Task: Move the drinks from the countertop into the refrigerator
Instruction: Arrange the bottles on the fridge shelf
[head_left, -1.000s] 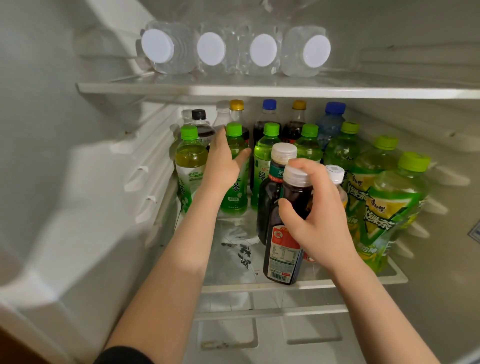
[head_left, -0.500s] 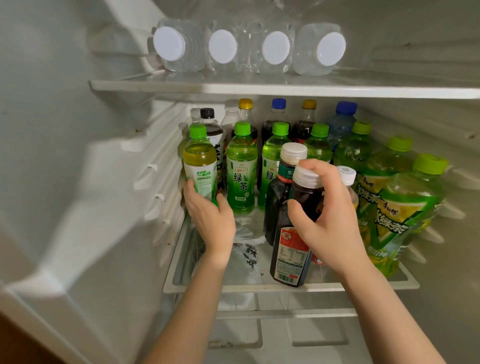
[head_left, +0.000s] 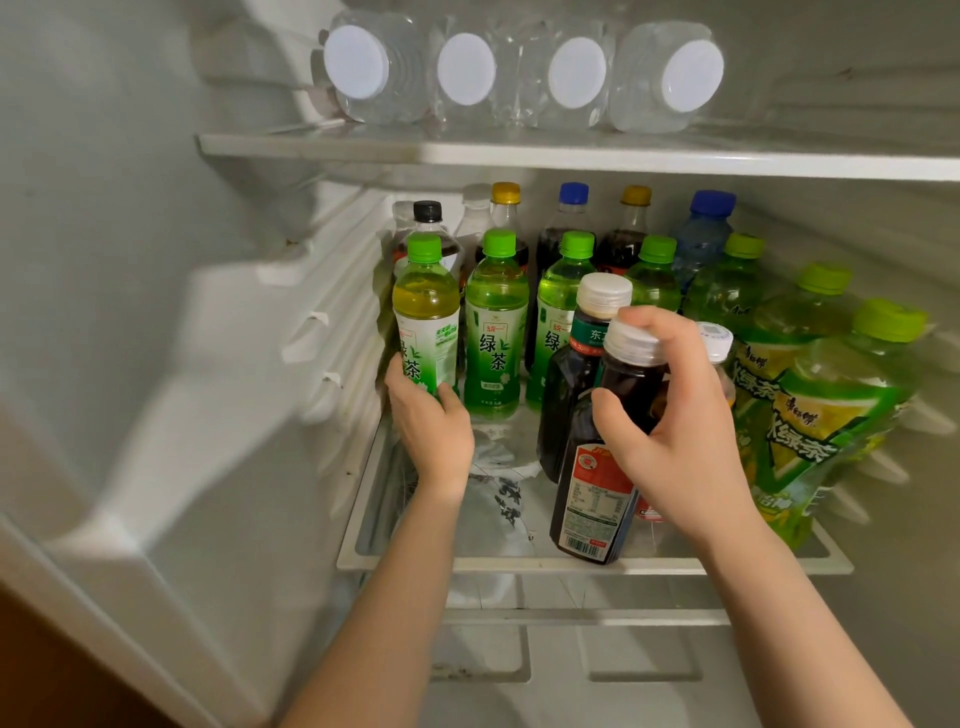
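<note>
- Left hand (head_left: 434, 423) grips the base of the green tea bottle (head_left: 426, 317) at the shelf's (head_left: 519, 562) left edge.
- Right hand (head_left: 670, 431) curls round the dark tea bottle (head_left: 597, 483) standing near the shelf's front edge.

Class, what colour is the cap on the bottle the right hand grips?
White cap; head view.

Head camera looks forward and down, close into the open refrigerator (head_left: 156, 364).

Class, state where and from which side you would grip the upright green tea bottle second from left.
Probably its narrow shoulder below the cap, from the open front: the green tea bottle stands upright, closely flanked on both sides.
</note>
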